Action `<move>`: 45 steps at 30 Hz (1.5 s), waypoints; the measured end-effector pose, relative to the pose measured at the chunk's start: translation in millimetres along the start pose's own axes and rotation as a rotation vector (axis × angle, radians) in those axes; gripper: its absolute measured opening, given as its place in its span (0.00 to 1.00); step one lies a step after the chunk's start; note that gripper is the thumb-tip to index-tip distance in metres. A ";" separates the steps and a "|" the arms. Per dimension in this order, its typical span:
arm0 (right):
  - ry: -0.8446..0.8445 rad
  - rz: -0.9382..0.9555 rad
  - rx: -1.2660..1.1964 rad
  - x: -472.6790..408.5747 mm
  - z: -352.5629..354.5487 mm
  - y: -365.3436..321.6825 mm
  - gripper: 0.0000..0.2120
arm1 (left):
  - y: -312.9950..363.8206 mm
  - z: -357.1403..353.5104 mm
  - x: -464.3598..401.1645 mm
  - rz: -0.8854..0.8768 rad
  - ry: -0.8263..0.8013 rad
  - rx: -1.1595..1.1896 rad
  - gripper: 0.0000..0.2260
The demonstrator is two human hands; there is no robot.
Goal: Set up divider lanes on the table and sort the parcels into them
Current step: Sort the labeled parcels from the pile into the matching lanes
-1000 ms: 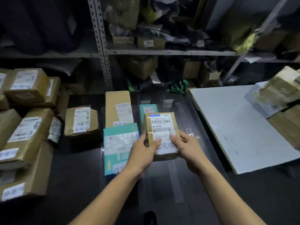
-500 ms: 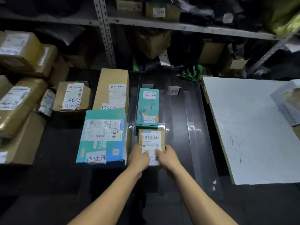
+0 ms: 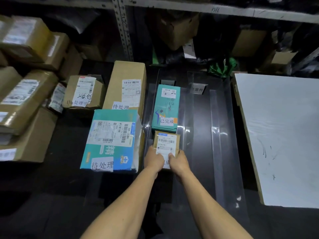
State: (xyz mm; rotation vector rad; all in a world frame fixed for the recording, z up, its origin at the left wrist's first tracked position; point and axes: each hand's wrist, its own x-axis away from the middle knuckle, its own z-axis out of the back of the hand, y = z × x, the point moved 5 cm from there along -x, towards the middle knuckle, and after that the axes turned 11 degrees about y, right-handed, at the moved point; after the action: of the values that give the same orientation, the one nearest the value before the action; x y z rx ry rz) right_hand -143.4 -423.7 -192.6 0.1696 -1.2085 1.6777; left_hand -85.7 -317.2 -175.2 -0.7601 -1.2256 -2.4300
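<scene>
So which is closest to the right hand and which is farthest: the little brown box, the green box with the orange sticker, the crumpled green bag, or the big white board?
From the right hand:
1. Little brown box: held by both hands.
2. Green box with the orange sticker: just behind the brown box, same lane.
3. Big white board: off to the right.
4. Crumpled green bag: far back, under the shelf.

hands [image 3: 166, 162] gripping small brown parcel [image 3: 166, 141], clear divider lane [image 3: 185, 107]
</scene>
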 end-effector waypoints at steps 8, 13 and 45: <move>0.101 0.153 0.091 14.4 12.6 -39.3 0.16 | 15.3 2.8 10.3 -0.121 0.030 -0.049 0.19; 0.154 0.405 0.008 42.6 39.3 -94.2 0.16 | 63.2 25.6 32.4 -0.256 0.038 0.043 0.14; -0.327 0.512 0.033 205.4 -324.3 -352.8 0.17 | -27.2 537.4 -125.2 -0.232 0.647 0.179 0.10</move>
State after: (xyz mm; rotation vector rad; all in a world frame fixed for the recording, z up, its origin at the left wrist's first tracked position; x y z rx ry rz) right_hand 167.9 -50.2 -4.4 0.1691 -1.5612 2.1740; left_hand 172.2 139.6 -1.8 0.2289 -1.2693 -2.3927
